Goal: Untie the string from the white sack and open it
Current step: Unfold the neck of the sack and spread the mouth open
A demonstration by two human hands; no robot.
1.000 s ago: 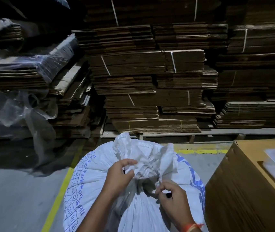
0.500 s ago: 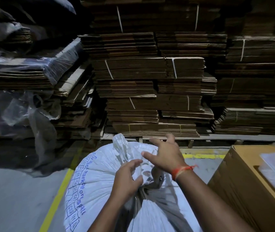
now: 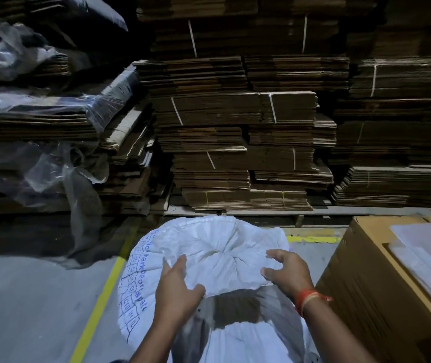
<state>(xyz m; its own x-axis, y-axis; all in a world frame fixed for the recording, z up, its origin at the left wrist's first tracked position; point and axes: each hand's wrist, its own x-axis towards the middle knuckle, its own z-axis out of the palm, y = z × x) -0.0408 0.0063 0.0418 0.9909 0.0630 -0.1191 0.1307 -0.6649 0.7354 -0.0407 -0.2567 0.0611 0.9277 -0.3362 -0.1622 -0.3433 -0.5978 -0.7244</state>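
Observation:
A white woven sack [image 3: 217, 247] with blue print on its left side stands on the floor in front of me. Its top is spread wide and flattened, creased toward a puckered centre, and a dark gap [image 3: 235, 307] shows under the near edge. My left hand [image 3: 176, 289] grips the near left edge of the sack's mouth, thumb under the fabric. My right hand [image 3: 286, 273], with an orange thread at the wrist, holds the near right edge with curled fingers. No string shows in view.
A brown cardboard box [image 3: 382, 284] with clear plastic on top stands close on the right. Strapped stacks of flattened cartons [image 3: 235, 132] on pallets fill the back. Plastic-wrapped cartons [image 3: 38, 108] pile up at left. A yellow line [image 3: 99, 307] runs along the grey floor.
The sack's bunched neck has come loose and spread out flat. My right hand came back from reaching over the top to the right edge; my left hand shifted to the left edge.

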